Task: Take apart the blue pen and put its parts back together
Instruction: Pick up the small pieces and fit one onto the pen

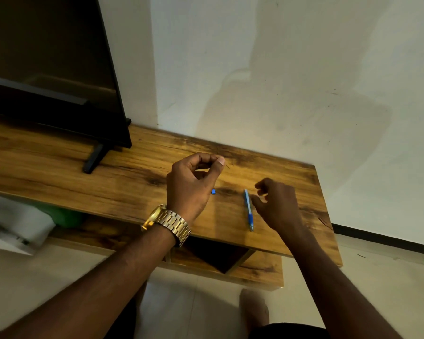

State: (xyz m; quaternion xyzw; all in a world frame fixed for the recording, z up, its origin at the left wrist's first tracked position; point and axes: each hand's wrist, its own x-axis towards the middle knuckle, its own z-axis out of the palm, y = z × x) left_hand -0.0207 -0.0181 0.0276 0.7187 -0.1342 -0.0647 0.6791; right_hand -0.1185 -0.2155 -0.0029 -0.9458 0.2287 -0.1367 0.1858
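We're looking down on a wood-grain table [59, 172] pushed against a pale wall [304, 69], with a dark television [49, 64] standing on its black foot [93, 159] at the left. Under the table we spot a lower shelf [262, 270], something green [64, 216] and a tiled floor [47, 277].

I saw the blue pen barrel [248, 209] lying flat on the wooden tabletop, pale end pointing away from me, darker grip end toward the near edge. A small blue pen piece [213, 191] lay apart, off to its left.
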